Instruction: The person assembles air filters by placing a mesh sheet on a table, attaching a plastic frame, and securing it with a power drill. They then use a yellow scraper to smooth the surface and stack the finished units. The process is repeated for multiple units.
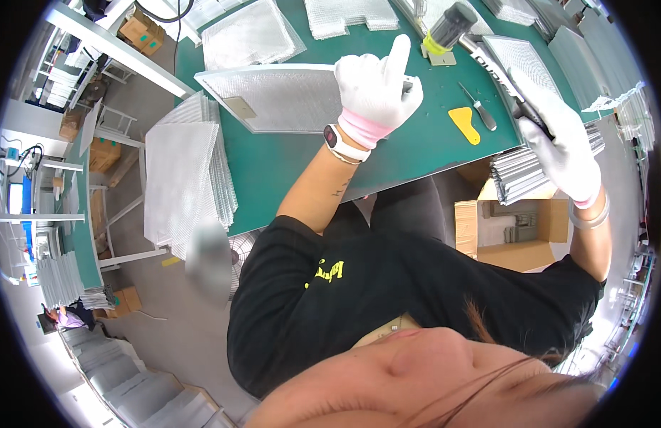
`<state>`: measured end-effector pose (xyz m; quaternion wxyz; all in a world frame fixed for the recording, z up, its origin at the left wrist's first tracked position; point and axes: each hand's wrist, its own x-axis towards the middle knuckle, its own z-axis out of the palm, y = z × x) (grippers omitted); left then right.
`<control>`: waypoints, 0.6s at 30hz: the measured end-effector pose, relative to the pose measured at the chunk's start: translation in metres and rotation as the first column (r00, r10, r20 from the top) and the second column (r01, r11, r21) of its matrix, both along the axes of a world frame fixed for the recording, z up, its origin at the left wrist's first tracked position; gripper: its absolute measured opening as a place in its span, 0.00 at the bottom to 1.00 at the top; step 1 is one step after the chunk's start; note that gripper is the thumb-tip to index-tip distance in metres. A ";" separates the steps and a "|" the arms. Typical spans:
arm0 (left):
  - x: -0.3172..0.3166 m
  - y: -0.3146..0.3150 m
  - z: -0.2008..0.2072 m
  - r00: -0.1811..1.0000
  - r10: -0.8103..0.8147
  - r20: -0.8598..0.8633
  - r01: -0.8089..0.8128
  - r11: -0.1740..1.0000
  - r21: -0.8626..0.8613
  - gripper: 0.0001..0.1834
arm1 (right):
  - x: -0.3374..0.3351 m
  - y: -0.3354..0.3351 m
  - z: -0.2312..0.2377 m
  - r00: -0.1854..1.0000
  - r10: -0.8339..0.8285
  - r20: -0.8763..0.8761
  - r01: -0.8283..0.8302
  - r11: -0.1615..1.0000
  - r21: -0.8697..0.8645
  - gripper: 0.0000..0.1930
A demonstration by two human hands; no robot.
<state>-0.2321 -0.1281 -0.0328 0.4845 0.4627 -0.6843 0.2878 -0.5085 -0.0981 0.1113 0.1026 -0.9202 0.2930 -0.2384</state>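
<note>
My left hand (379, 91), in a white glove with a pink cuff, is closed at the right end of a thin silver mesh panel (295, 100). Its index finger stretches out past the edge. The panel stands tilted on the green table (287, 153), with a small beige rectangular plate (239, 107) on its face. My right hand (562, 139), also gloved, grips the handle of a mallet (451, 27). The mallet's dark, yellow-rimmed head is raised to the left, above a small beige plate (442, 58) on the table.
Between my hands lie a screwdriver (480, 107) and a yellow scraper-like piece (464, 125). Stacked mesh sheets (180, 171) overhang the table's left side; more sheets (248, 34) lie at the back. Thin metal strips (519, 173) and an open cardboard box (512, 257) are by the front right.
</note>
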 end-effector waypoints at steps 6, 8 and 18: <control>-0.001 0.005 0.005 0.994 -0.012 -0.109 0.020 0.997 0.071 0.27 | -0.015 -0.002 -0.016 0.992 -0.081 0.093 0.066 0.986 0.155 0.30; -0.002 0.012 0.012 0.995 0.042 -0.086 -0.037 0.998 0.053 0.22 | -0.009 0.002 -0.019 0.990 -0.109 0.086 0.094 0.982 0.165 0.31; 0.000 0.002 -0.002 0.997 0.041 -0.073 -0.043 0.999 -0.025 0.13 | -0.003 0.008 -0.016 0.986 -0.058 0.157 0.049 0.997 0.058 0.26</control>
